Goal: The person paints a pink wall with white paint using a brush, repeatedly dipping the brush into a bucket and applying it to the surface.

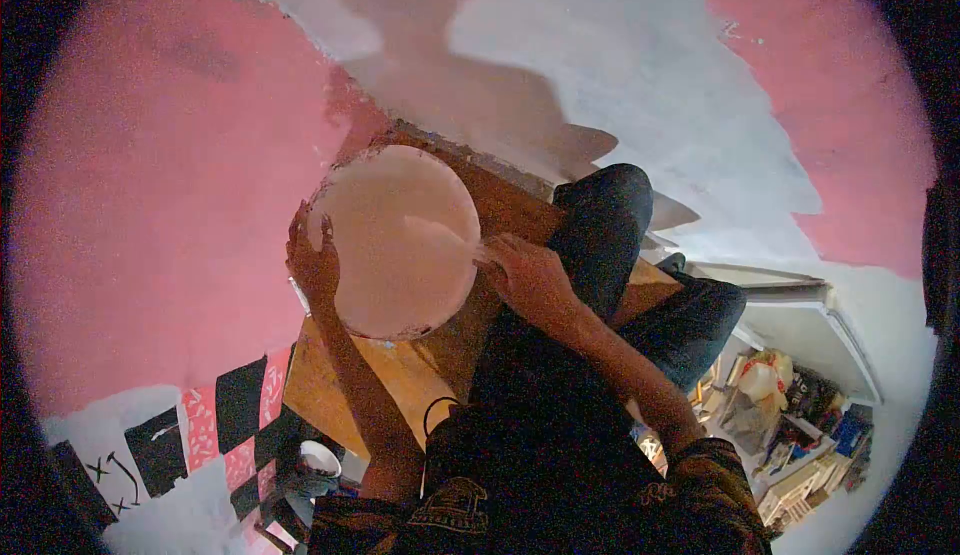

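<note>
A large, pale round disc, like a bucket lid seen from above, is in front of my lap over a wooden surface. Dark smears mark its lower and left edge. My left hand grips the left side, with the thumb over the rim and the fingers around the outside. At the right edge, my right hand has its fingers pinched together on the rim. A shadow falls across the disc's face near the right hand. The underside of the disc is hidden.
A wall with pink paint and a white area rises ahead, bearing my shadow. My bent knees are at the right, above wooden boards. Lower right is a cluttered pile; lower left, a white container.
</note>
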### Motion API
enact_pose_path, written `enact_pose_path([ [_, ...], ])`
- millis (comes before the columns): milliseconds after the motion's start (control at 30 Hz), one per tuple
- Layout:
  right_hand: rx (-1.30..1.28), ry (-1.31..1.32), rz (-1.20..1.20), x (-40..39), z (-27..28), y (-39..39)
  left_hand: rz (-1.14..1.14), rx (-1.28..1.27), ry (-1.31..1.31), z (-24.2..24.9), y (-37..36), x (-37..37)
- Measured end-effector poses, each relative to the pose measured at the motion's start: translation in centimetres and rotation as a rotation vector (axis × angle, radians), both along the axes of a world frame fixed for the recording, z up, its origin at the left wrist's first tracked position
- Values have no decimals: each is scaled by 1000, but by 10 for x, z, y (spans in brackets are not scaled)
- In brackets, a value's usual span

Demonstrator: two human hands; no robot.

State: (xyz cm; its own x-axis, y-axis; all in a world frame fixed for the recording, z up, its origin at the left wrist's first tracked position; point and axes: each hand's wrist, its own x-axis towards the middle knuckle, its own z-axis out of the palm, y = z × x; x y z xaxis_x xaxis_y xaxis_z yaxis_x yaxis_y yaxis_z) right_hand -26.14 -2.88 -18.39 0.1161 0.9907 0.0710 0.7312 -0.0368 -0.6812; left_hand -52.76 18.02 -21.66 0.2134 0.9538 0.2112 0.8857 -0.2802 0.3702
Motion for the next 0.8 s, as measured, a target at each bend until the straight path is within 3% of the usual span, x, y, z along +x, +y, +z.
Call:
enact_pose_path([
  [200,219,-568,323,-2,12,30,10,49,4,2,-3,2],
  [367,85,-665,610,-4,29,51,43,58,-33,15,-12,13],
  [500,104,-613,656,-3,13,61,18,111,-102,7,-7,8],
  [600,-26,-563,587,4,15,65,-18,123,-140,7,-6,6],
  [700,-73,-309,319,14,6,54,32,8,-247,17,-12,11],
  [800,26,69,129,25,-7,37,-78,188,-149,4,-4,-1],
])
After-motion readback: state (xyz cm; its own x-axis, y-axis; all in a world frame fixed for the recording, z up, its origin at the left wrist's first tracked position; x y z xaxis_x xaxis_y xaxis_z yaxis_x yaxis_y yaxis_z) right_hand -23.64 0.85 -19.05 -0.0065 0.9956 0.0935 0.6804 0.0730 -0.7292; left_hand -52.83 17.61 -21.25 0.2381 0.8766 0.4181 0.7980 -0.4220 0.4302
